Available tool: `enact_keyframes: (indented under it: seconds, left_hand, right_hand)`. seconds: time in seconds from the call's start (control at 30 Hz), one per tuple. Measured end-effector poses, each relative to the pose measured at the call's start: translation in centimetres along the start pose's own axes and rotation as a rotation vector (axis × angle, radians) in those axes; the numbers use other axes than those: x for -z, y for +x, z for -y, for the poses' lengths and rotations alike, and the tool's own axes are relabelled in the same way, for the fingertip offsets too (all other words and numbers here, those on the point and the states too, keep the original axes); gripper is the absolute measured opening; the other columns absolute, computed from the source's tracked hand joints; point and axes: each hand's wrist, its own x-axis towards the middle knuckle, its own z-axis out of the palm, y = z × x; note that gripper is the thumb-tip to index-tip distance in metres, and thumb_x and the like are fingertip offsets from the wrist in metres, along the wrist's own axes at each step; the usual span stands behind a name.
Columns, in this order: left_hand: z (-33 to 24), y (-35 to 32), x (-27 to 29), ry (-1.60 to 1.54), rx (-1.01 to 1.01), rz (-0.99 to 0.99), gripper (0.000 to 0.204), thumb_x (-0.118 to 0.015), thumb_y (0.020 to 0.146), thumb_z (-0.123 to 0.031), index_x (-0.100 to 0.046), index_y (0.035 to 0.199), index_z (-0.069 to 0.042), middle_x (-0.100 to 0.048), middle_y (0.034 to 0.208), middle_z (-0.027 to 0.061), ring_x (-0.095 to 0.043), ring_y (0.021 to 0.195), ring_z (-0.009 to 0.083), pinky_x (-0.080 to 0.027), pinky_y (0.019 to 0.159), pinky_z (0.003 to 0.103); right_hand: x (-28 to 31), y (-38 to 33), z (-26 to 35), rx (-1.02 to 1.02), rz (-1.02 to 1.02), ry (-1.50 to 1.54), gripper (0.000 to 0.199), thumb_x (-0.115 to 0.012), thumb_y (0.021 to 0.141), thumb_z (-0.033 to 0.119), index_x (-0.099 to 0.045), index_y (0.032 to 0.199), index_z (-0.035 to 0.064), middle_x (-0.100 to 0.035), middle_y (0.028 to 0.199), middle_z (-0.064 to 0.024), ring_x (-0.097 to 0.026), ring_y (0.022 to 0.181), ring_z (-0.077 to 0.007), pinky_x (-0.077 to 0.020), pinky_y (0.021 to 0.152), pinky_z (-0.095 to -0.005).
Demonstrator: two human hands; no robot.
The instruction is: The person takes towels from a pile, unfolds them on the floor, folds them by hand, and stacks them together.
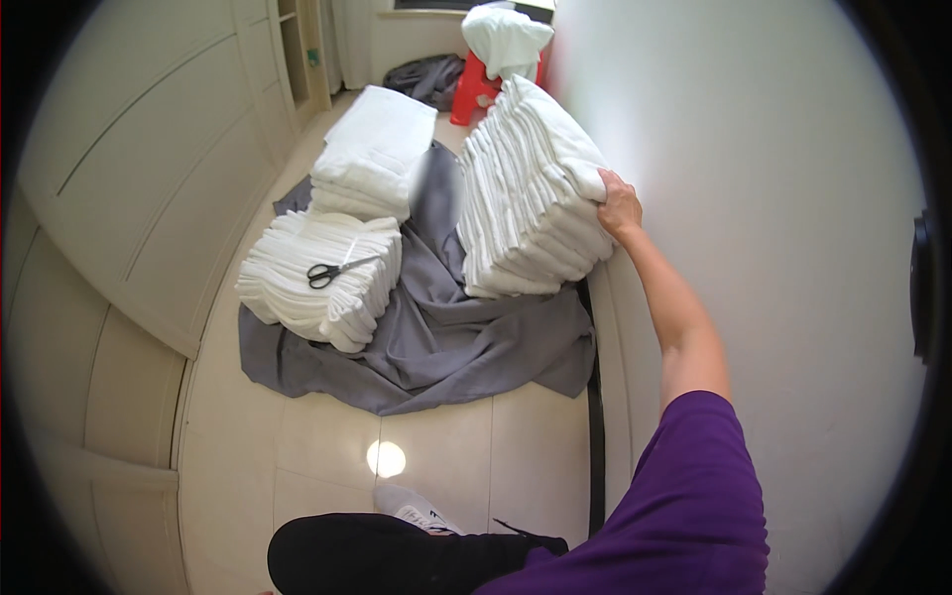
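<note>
My right hand (621, 206) reaches forward along the wall, its fingers bent over the right edge of a tall stack of folded white towels (531, 193). The stack leans, with its many folded layers facing left. Left of it are two more white piles: a smooth, flat-topped towel stack (372, 149) behind and a bundle of folded towels (317, 278) in front. Black-handled scissors (337, 271) rest on top of the front bundle. All three piles sit on a rumpled grey cloth (426, 347). My left hand is out of sight.
A white wall (783, 248) rises close on the right, and pale cabinet doors (149, 149) line the left. At the back stands a red stool (476, 89) with a white cloth (506, 40) over it, beside a dark heap of fabric (426, 79). Beige tiles (327, 436) cover the floor.
</note>
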Motion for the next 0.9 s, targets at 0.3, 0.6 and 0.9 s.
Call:
enact_keyframes:
  seconds: [0.3,0.6,0.9]
  left_hand:
    - [4.6,-2.4,2.6,-0.062,-0.055,-0.137,0.049,-0.059,0.101,-0.025,-0.047,0.145,-0.007,-0.061,0.129,0.0181,-0.065,0.111,0.0292,-0.054,0.095,0.042]
    - [5.9,-0.2,5.1,-0.161,-0.235,-0.129,0.048,-0.068,0.09,-0.01,-0.048,0.132,0.0,-0.066,0.107,0.0225,-0.072,0.089,0.0363,-0.062,0.073,0.046]
    - [-0.2,-4.2,1.7,-0.319,-0.815,-0.496,0.031,-0.071,0.094,-0.017,-0.064,0.12,-0.001,-0.071,0.102,0.0081,-0.068,0.092,0.0168,-0.056,0.082,0.03]
  right_hand:
    - [6.3,9.8,5.6,-0.238,-0.221,0.043,0.028,-0.062,0.087,0.031,-0.069,0.11,0.0152,-0.072,0.108,-0.0163,-0.068,0.099,-0.0397,-0.0547,0.082,-0.0501]
    - [25.5,4.5,27.3,0.703,-0.693,0.355,0.044,-0.059,0.076,0.005,-0.07,0.116,0.0179,-0.073,0.099,-0.0133,-0.07,0.091,-0.0339,-0.0549,0.082,-0.0425]
    - [29.3,-10.9,43.5,0.529,0.606,1.314,0.045,-0.069,0.081,0.013,-0.062,0.122,-0.0048,-0.07,0.11,-0.0164,-0.07,0.095,-0.0263,-0.0569,0.086,-0.0382]
